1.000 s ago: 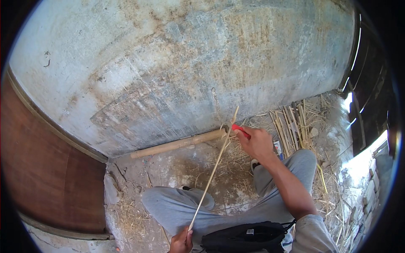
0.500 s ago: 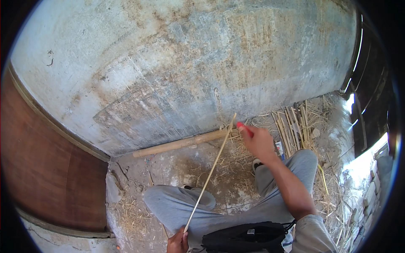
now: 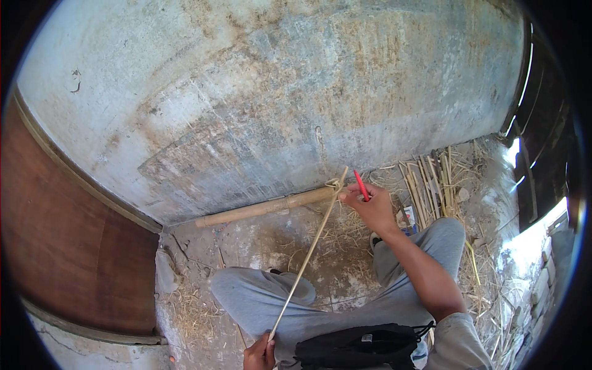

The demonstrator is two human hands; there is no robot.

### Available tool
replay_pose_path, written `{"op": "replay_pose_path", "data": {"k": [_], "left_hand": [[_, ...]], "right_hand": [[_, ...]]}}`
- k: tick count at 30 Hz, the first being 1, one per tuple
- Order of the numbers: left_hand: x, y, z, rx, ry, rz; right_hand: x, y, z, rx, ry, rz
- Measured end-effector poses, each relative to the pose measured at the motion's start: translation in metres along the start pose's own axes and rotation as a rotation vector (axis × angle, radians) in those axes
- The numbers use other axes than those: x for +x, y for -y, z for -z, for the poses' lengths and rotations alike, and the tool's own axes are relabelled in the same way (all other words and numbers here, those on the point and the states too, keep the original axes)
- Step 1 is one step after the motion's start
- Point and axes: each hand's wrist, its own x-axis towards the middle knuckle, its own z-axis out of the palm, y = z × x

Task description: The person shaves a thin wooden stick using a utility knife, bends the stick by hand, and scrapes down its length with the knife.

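A long thin pale stick, like a bamboo strip, slants up from my lap toward the wall. My left hand is closed round its near end at the bottom edge. Close to the far end, my right hand grips a slim red pen-shaped tool, which points upward with a tapered end. The thumb and fingertips of that hand are at the stick; whether they pinch it I cannot tell. A thin curl of shaving sits by the stick's far end.
A thick bamboo pole lies along the foot of the stained wall. Split strips and shavings cover the floor at right. A black bag rests on my lap, between my grey-trousered legs. A brown door stands at left.
My right hand has turned and shifted slightly left, its fingertips now at the stick. The red tool has swung more upright and shows more of its length. My left hand stays put.
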Motion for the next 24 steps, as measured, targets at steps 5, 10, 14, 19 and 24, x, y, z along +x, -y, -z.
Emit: {"op": "replay_pose_path", "data": {"k": [5,10,14,19,24], "left_hand": [[-0.002,0.0,-0.003,0.035,0.017,-0.006],[-0.004,0.007,-0.008,0.007,-0.029,-0.06],[-0.002,0.011,-0.007,0.018,-0.015,-0.058],[-0.001,0.008,-0.008,0.039,-0.04,-0.091],[-0.002,0.009,-0.01,0.015,-0.074,-0.142]], "right_hand": [[0.0,-0.002,-0.008,-0.101,-0.054,0.149],[0.0,0.011,-0.008,-0.158,-0.062,0.217],[0.002,0.006,-0.007,-0.115,-0.089,0.332],[0.001,0.01,-0.006,-0.146,-0.086,0.333],[0.003,0.007,-0.003,-0.275,-0.083,0.354]]}}
